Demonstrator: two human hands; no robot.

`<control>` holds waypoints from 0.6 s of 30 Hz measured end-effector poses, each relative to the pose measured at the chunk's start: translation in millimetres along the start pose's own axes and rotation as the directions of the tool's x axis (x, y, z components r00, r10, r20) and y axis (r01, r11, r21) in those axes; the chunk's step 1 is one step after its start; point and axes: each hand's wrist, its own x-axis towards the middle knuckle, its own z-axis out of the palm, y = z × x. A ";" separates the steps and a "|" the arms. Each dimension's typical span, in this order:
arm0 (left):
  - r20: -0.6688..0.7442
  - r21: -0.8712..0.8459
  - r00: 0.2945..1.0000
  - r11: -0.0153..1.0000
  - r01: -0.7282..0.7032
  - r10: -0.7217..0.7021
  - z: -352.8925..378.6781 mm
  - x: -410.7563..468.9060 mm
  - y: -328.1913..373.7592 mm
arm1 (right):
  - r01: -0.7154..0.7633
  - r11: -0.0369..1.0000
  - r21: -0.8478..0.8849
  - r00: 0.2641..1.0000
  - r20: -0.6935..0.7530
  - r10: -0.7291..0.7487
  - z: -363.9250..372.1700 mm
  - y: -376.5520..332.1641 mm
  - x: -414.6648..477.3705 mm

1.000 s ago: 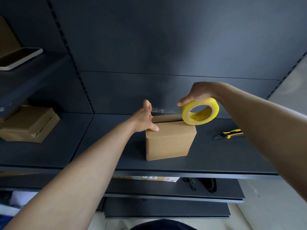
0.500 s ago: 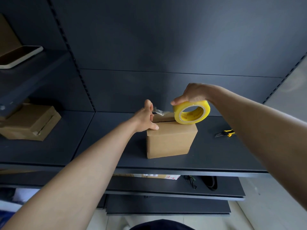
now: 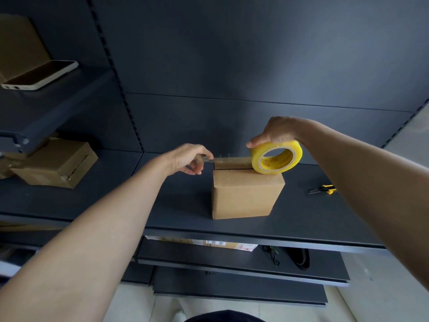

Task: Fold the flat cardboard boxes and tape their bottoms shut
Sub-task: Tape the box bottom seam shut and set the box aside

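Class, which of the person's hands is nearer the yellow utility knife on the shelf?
Right. The right hand holds the tape roll, nearer the utility knife; the left hand is beyond the box.

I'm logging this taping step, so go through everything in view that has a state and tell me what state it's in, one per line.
Cardboard box: folded up, standing on the shelf, top seam not yet taped.
Tape roll: upright on the box's far right edge, gripped by the right hand.
Tape strip: pulled out leftward above the seam, end pinched by the left hand.
Utility knife: lying untouched on the shelf.
Phone: screen dark.
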 end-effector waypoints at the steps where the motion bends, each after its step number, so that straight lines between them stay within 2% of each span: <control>1: -0.013 0.018 1.000 1.000 -0.006 0.007 -1.2 1.2 -2.0 | 0.001 1.000 0.001 1.000 0.002 -0.001 0.2 -0.3 0.4; 3: -0.017 0.033 1.000 0.999 -0.015 0.015 -2.4 2.6 -5.2 | 0.001 1.000 0.000 1.000 0.007 -0.001 0.6 -1.0 1.2; 8: -0.019 -0.054 1.000 0.998 0.010 -0.011 -6.1 6.6 -10.7 | -0.001 1.000 -0.007 1.000 0.014 0.001 0.3 0.2 4.7; 15: -0.022 -0.335 0.998 0.941 0.045 -0.056 -8.2 10.1 -17.2 | -0.009 1.000 -0.018 1.000 0.022 0.010 0.1 -3.3 7.7; 18: 0.023 -0.414 0.997 0.907 0.079 -0.077 -9.9 11.5 -23.5 | -0.007 1.000 -0.019 1.000 0.026 0.008 -0.2 -4.3 9.1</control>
